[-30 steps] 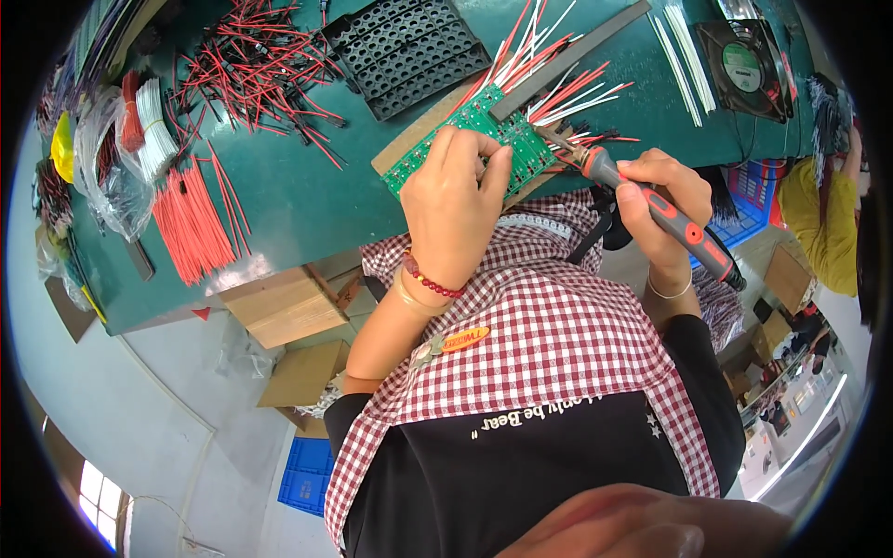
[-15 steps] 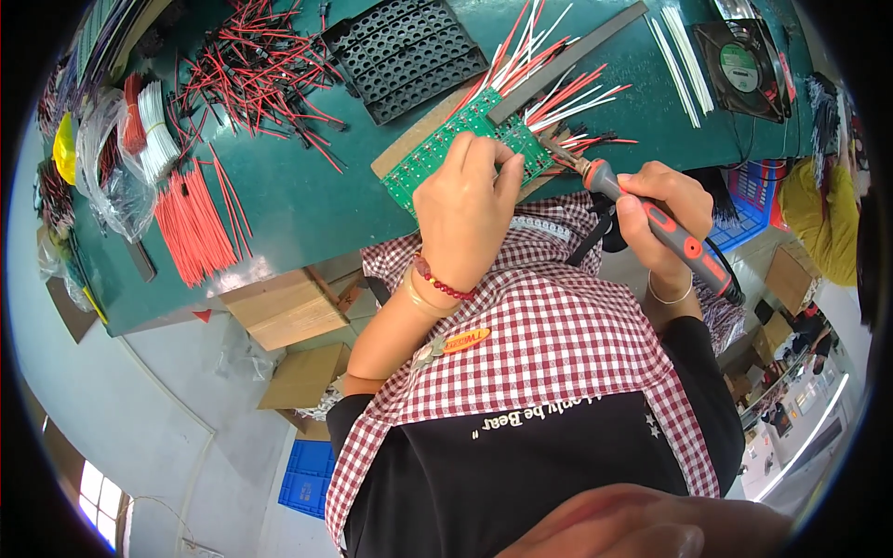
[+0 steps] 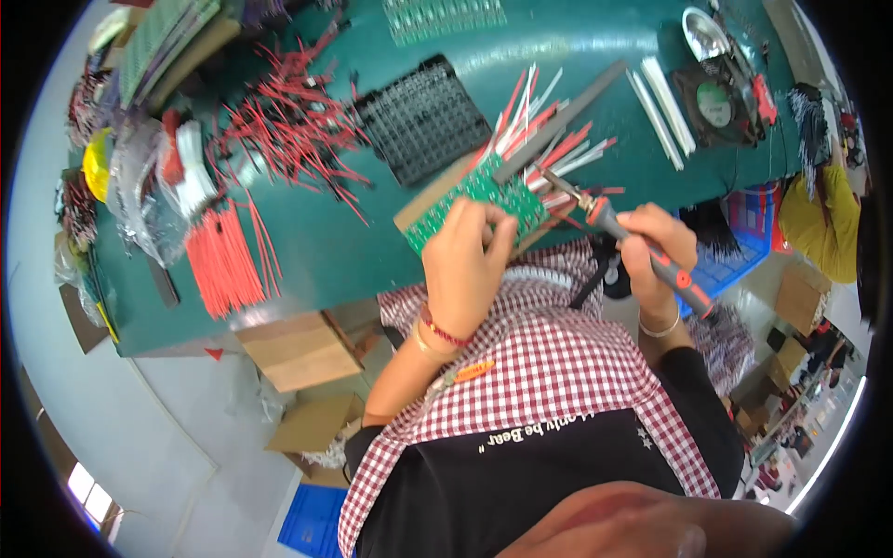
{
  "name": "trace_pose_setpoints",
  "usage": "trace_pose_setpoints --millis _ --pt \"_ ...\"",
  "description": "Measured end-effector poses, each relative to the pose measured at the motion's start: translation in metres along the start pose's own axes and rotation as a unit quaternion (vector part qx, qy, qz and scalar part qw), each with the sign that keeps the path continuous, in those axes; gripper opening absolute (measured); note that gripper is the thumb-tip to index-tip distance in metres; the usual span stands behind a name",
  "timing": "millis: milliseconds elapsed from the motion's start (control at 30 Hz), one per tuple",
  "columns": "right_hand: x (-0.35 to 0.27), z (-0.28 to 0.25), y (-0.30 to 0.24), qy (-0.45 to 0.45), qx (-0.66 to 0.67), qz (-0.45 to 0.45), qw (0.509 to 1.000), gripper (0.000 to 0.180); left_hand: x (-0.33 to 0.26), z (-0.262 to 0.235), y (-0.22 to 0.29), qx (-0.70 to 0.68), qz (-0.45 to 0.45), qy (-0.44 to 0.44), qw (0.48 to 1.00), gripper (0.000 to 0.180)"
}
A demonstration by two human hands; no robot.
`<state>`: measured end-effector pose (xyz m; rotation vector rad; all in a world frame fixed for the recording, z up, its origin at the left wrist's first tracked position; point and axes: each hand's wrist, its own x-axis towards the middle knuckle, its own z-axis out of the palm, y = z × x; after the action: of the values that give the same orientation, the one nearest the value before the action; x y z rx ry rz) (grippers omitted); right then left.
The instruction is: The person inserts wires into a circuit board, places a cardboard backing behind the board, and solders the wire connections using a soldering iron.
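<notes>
My right hand (image 3: 659,244) grips a grey and orange soldering iron (image 3: 642,244), its tip pointing left and away, over the wires at the right end of a green circuit board (image 3: 435,223). Above the board my left hand (image 3: 462,270) is closed, thumb and forefinger brought together; whatever they pinch is too small or hidden to make out. Red and white wires (image 3: 569,156) fan out from the board's far edge. Across the board and wires lies a long dark grey bar (image 3: 567,121). Under the board is a brown strip (image 3: 414,212).
Beyond the board sit a black perforated tray (image 3: 423,121) and a pile of red and black wires (image 3: 298,126). Bundled red wires (image 3: 223,260) lie left, near the table edge. White tubes (image 3: 668,107) and a black fan (image 3: 716,107) are on the right. Another green board (image 3: 445,19) lies far back.
The view has shifted, so the table sits lower and more of its far side shows. Relative to the board, the iron's tip has moved slightly away from me. My left hand stays closed over the board.
</notes>
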<state>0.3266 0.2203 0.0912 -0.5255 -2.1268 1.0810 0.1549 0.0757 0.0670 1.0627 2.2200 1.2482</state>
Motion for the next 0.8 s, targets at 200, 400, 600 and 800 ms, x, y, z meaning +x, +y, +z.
trace_pose_setpoints --millis 200,400,600,800 --pt "0.014 0.009 -0.014 -0.060 0.030 -0.069 0.995 0.031 -0.009 -0.027 0.024 -0.112 -0.015 -0.089 0.990 0.014" --pt "0.016 0.039 -0.027 -0.031 0.120 -0.125 0.984 0.033 -0.010 -0.027 0.035 -0.186 0.006 -0.112 0.976 0.013" --pt "0.010 0.035 -0.025 -0.002 0.092 -0.131 0.987 0.029 -0.022 -0.025 0.026 -0.204 -0.012 -0.115 0.972 0.010" --pt "0.014 -0.018 -0.013 0.128 -0.014 -0.108 0.986 0.017 -0.050 -0.091 -0.001 -0.106 -0.046 -0.060 0.991 0.008"
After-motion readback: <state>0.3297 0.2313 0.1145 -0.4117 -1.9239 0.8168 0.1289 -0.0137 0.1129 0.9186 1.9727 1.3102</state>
